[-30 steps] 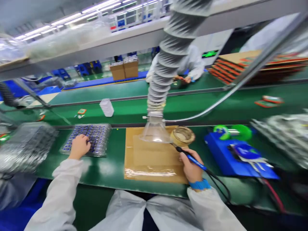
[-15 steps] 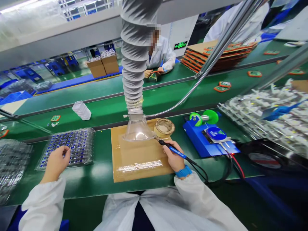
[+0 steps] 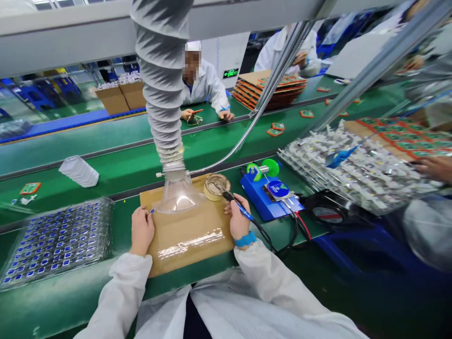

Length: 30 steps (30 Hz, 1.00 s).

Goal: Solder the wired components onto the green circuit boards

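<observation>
My left hand is closed at the left edge of a brown board, with a small blue part at its fingertips. My right hand grips a soldering iron, whose tip points into a round tan container at the board's back right. A clear funnel hood hangs over the board between my hands. Left of my left hand lies a clear tray holding rows of small blue parts. To the right stands a blue device with a green spool.
A grey ribbed hose comes down to the hood. White parts are piled at the right, beside a black fan. Stacked white trays stand on the green belt. A person works opposite; another person's hand is at the right.
My left hand has moved right from the parts tray to the board, with a small blue part. The iron tip has shifted over the round container. The view has turned right.
</observation>
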### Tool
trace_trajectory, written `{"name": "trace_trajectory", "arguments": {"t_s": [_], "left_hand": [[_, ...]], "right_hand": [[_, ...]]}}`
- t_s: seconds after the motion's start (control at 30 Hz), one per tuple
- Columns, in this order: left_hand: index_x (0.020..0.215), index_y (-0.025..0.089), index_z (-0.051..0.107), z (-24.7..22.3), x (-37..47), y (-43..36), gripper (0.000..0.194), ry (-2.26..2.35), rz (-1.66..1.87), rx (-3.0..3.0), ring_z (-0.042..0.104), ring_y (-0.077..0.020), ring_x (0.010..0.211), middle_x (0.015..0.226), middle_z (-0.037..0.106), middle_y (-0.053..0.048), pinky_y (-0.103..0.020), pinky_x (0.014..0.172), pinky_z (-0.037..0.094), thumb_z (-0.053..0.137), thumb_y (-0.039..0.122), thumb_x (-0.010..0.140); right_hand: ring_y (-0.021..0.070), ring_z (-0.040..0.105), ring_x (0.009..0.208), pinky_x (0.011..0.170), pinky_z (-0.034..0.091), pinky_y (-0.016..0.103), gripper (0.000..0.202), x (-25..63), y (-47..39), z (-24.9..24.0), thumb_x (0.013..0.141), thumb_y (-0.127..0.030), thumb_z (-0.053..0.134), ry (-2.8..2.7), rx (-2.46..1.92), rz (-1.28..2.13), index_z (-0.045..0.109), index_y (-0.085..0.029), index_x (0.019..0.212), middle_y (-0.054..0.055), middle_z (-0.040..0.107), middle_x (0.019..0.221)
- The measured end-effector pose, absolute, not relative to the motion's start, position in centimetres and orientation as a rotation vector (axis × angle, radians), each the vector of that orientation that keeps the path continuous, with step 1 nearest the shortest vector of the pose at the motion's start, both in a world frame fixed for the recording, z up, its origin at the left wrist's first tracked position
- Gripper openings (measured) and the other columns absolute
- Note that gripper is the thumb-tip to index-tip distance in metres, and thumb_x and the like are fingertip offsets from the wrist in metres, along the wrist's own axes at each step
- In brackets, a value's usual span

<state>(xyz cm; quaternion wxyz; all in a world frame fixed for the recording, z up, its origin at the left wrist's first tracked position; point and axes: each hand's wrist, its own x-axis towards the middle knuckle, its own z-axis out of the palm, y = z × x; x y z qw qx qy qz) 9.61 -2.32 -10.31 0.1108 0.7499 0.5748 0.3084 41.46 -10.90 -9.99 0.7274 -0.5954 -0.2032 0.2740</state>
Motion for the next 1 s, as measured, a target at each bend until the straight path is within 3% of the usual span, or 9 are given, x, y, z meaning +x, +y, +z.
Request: {"name": "trace_trajectory", "arguments": {"t_s": [0.4,0.53,0.67,0.83,1.0], "left_hand": [[0.08,0.022,0.059,-10.2,8.7,-2.5,0.016,1.684,0.923,2.226,0.057,-0.0313,0.116,0.116,0.064,-0.014,-0.051,0.102,0.047,0.056,0.033,0.091],[0.079,0.023,0.06,-9.7,8.7,-2.7,0.018,1.679,0.973,2.181,0.059,-0.0297,0.112,0.11,0.067,-0.012,-0.049,0.101,0.048,0.058,0.036,0.091],[0.086,0.023,0.063,-9.3,8.5,-3.1,0.019,1.657,1.079,2.09,0.064,-0.0257,0.099,0.098,0.07,-0.007,-0.042,0.092,0.052,0.06,0.04,0.092],[0.088,0.022,0.066,-9.3,8.5,-3.2,0.02,1.646,1.153,1.933,0.066,-0.0221,0.09,0.093,0.07,-0.005,-0.036,0.086,0.053,0.062,0.041,0.091],[0.084,0.021,0.066,-9.5,8.5,-3.4,0.019,1.598,1.159,1.884,0.065,-0.0204,0.083,0.087,0.069,-0.004,-0.033,0.079,0.052,0.062,0.039,0.09]], "right_hand": [[0.0099,0.06,0.066,0.056,0.045,0.023,0.052,39.9,-9.1,-8.5,0.076,-0.05,0.079,-0.143,-0.972,0.84,0.06,-0.027,0.119,-0.001,0.069,0.091],[0.0091,0.06,0.07,0.058,0.046,0.022,0.042,39.0,-9.4,-8.6,0.076,-0.05,0.081,-0.154,-0.944,0.923,0.062,-0.026,0.105,-0.003,0.067,0.095],[0.0102,0.06,0.067,0.054,0.046,0.021,0.042,37.9,-10.2,-8.4,0.07,-0.047,0.087,-0.172,-0.951,0.991,0.064,-0.024,0.096,-0.003,0.065,0.085],[0.012,0.06,0.063,0.052,0.046,0.023,0.047,36.3,-11.5,-8.2,0.071,-0.046,0.085,-0.263,-0.974,1.164,0.063,-0.025,0.107,-0.002,0.067,0.083],[0.0126,0.061,0.063,0.055,0.048,0.024,0.052,36.3,-12.6,-8.2,0.068,-0.051,0.088,-0.36,-1.047,1.25,0.064,-0.022,0.105,-0.001,0.067,0.078]]}}
